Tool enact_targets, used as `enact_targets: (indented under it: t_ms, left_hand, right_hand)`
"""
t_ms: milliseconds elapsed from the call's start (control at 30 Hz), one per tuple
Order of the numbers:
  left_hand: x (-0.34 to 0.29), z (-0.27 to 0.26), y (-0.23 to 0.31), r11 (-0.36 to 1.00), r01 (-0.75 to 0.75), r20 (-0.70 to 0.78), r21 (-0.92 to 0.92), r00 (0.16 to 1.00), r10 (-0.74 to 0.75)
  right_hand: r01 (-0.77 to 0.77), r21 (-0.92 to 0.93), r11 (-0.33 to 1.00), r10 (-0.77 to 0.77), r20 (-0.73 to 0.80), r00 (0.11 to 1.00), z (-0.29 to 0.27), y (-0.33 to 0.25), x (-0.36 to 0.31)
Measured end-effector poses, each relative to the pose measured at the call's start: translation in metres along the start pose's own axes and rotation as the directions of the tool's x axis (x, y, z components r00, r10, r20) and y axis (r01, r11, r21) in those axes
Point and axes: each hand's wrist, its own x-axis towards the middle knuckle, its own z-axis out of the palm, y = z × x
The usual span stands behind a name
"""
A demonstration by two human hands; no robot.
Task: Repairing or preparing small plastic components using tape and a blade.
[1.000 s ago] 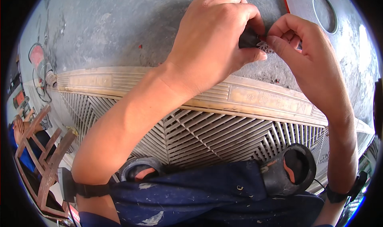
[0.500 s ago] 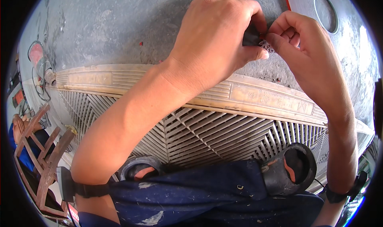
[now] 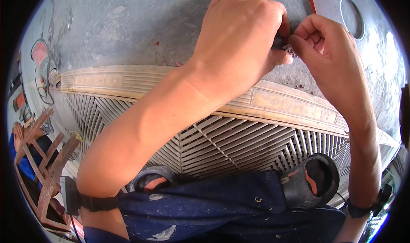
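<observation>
My left hand (image 3: pixel 243 38) reaches across the grey work surface with thumb and forefinger closed on a small, pale openwork piece (image 3: pixel 291 51). Most of that piece is hidden by the fingers, so its kind cannot be made out. On its right side, my right hand (image 3: pixel 331 49) has thumb and forefinger pinched together at the edge of the piece. Whatever sits between those right fingertips is too small to name. A red crumb (image 3: pixel 156 43) lies on the surface left of my left hand, and dark red bits (image 3: pixel 301 86) lie below the hands.
A flat grey disc (image 3: pixel 331 4) with a round hole and red edge lies at the upper right. The surface's front has a carved tan border (image 3: pixel 100 81) above slatted panelling (image 3: pixel 226 145). At left are a red corded thing (image 3: pixel 39 51), a brown wooden frame (image 3: pixel 49 174) and another person.
Both hands have shifted slightly right in the picture, along with the surface. The red speck seen at my right fingertips no longer shows, and less of the openwork piece is visible.
</observation>
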Motion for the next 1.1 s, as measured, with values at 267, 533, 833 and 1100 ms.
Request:
enact_targets:
  t_ms: [267,533,833,1100]
  left_hand:
    - [-0.003,0.004,0.002,1.0,0.017,-0.047,0.017,0.999,-0.017]
    - [-0.004,0.006,-0.001,1.0,0.014,-0.02,-0.009,1.0,-0.014]
    - [-0.03,0.004,-0.002,0.95,-0.208,-0.094,0.233,0.967,0.235]
    - [-0.029,0.016,0.001,0.974,-0.152,-0.113,0.166,0.979,0.172]
  right_hand:
    - [-0.012,0.014,1.0,0.012,0.015,1.0,0.001,0.0,0.001]
    - [-0.005,-0.011,1.0,0.005,0.016,1.0,0.002,0.005,0.002]
    - [0.08,0.079,0.994,-0.086,0.067,0.994,-0.006,0.003,0.008]
    - [0.169,0.028,0.985,-0.169,0.017,0.985,-0.004,0.01,0.003]
